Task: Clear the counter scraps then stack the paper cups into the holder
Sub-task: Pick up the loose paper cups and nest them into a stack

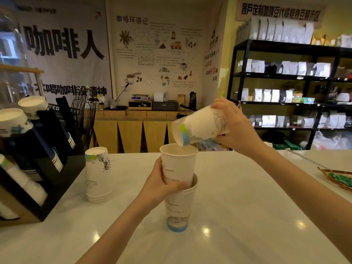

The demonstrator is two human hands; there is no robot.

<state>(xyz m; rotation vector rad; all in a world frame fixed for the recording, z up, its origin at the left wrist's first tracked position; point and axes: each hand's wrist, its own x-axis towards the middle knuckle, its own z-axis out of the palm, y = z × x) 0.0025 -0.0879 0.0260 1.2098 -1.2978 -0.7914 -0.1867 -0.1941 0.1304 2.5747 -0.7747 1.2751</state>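
On the white counter (238, 216) stands a stack of two upright paper cups (178, 210), the upper one nested partway into the lower. My left hand (162, 185) grips this stack around its middle. My right hand (238, 128) holds another white paper cup (200, 126) tilted on its side, its base end dipping into the top cup's mouth. A second stack of several upside-down paper cups (98, 174) sits to the left. The black cup holder (47, 168) at the left edge carries slanted rows of cups.
A wrapper with green and gold print (341, 180) lies at the counter's right edge. Behind the counter are a wooden cabinet (133, 134), a black fan (83, 113) and black shelves of coffee bags (285, 92).
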